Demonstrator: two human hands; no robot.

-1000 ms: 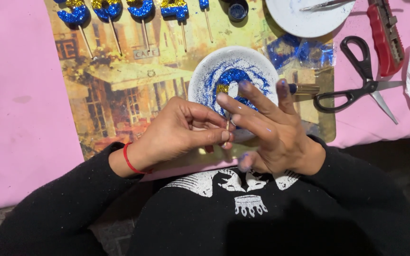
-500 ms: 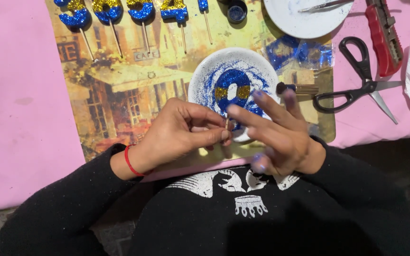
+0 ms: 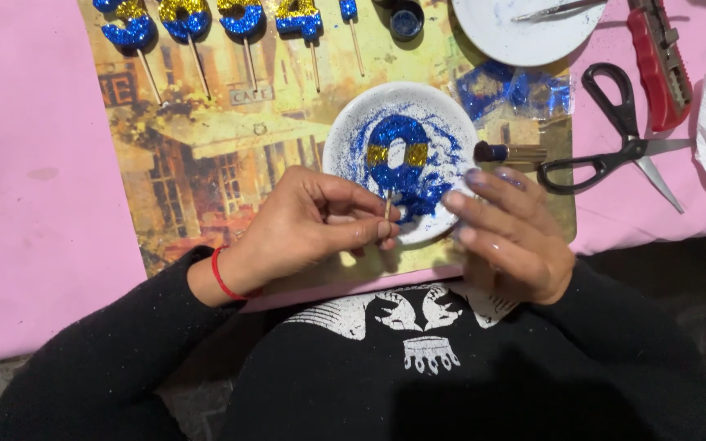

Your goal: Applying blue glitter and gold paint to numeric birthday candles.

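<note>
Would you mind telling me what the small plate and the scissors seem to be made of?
Plate: probably glazed ceramic or plastic; smooth white rim, dusted with blue glitter. Scissors: black, likely plastic handles and grey metal blades, matte.

Your way left over the pink desk (image 3: pixel 34 163) lies open; rightward, scissors (image 3: pixel 614 155) and a red cutter (image 3: pixel 655 61) block you; glittered sticks (image 3: pixel 230 24) line the far edge.

A ring-shaped figure coated in blue glitter with two gold glitter bands on its sides (image 3: pixel 398 155) sits on a thin wooden stick (image 3: pixel 387 206), held over a small round white plate (image 3: pixel 345 143) dusted with loose blue glitter. The stick points down towards the plate's near rim.
</note>
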